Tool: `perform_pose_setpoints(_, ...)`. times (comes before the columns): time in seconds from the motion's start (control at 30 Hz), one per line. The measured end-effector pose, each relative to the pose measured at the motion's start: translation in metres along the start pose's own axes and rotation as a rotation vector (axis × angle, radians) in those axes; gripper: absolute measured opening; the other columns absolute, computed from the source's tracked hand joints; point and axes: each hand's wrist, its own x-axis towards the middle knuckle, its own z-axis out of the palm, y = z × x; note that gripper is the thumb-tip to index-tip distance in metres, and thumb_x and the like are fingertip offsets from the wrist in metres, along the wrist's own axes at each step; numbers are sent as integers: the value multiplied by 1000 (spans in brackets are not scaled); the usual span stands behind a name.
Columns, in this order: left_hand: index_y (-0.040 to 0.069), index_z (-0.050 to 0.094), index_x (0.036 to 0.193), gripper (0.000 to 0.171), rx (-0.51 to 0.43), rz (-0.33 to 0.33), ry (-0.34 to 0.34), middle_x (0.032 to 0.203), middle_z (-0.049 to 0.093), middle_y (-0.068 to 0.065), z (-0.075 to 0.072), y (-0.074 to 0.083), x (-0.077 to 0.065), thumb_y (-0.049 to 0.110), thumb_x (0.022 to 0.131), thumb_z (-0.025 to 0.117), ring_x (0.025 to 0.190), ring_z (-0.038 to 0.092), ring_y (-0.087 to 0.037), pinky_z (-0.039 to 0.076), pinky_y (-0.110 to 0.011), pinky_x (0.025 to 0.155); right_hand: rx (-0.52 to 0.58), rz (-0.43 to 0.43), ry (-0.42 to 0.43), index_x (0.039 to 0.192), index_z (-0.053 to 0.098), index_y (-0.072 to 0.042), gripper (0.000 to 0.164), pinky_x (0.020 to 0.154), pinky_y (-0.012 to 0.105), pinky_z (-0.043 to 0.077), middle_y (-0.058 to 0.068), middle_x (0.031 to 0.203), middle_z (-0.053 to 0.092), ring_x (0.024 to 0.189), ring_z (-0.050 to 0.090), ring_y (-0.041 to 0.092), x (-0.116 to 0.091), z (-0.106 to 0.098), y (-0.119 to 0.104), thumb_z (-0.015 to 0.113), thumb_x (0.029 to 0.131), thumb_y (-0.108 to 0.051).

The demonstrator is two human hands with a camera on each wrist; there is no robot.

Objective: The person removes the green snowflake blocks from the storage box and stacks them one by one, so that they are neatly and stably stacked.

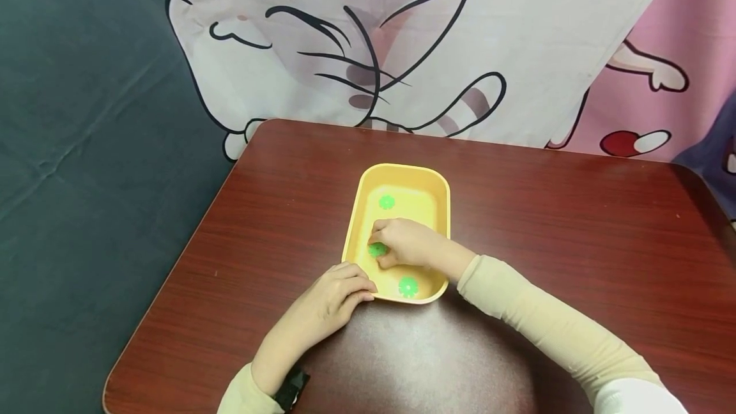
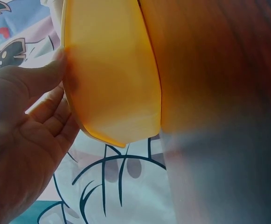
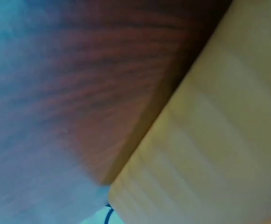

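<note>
On my feed: 1 table (image 1: 546, 209), reddish-brown, wood-grain, spreading past the grip on both sides. Directly on it I see 1 yellow tray (image 1: 422, 200), below the right hand (image 1: 405, 243), near-left corner at the left hand (image 1: 333, 296).

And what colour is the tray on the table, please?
The tray is plain yellow; it shows best in the head view.

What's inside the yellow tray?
Three green flower-shaped pieces: one toward the far end, one at the near end, one between thumb and fingers of the right hand. The hand partly covers that one; anything beneath the hand is hidden.
</note>
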Motion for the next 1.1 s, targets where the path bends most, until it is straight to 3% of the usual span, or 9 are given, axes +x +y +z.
perform_pose_setpoints(0.2, 12, 69, 87, 4, -17, 6, -8, 87, 61, 6, 1, 0, 1, 11, 86, 66, 85, 53, -6, 45, -17, 78, -23, 14, 83, 98, 70, -11, 28, 74, 26, 50, -2, 93, 63, 78, 59, 9, -9, -3, 4, 72, 75, -25)
perform_pose_setpoints(0.47, 13, 67, 87, 3, -69, -23, 4, 85, 61, 8, 0, 0, 2, 12, 87, 65, 81, 53, -5, 45, -17, 74, 84, 26, 149, 102, 69, -10, 27, 75, 23, 50, -2, 99, 66, 80, 63, 10, -27, -30, 6, 72, 78, -21)
perform_pose_setpoints(0.73, 13, 68, 87, 3, -67, -14, 14, 85, 61, 7, 0, 0, 1, 13, 87, 65, 81, 53, -5, 45, -16, 74, 113, 113, 263, 105, 68, -11, 29, 72, 24, 49, -5, 98, 65, 83, 61, 10, -55, -58, 11, 72, 79, -23)
perform_pose_setpoints(1.1, 14, 68, 86, 5, -43, -20, 9, 85, 61, 8, 0, 1, 2, 10, 83, 70, 80, 54, -5, 46, -17, 72, 105, 154, 395, 105, 69, -12, 26, 74, 28, 52, -6, 101, 63, 87, 58, 4, -104, -67, 26, 72, 81, -21)
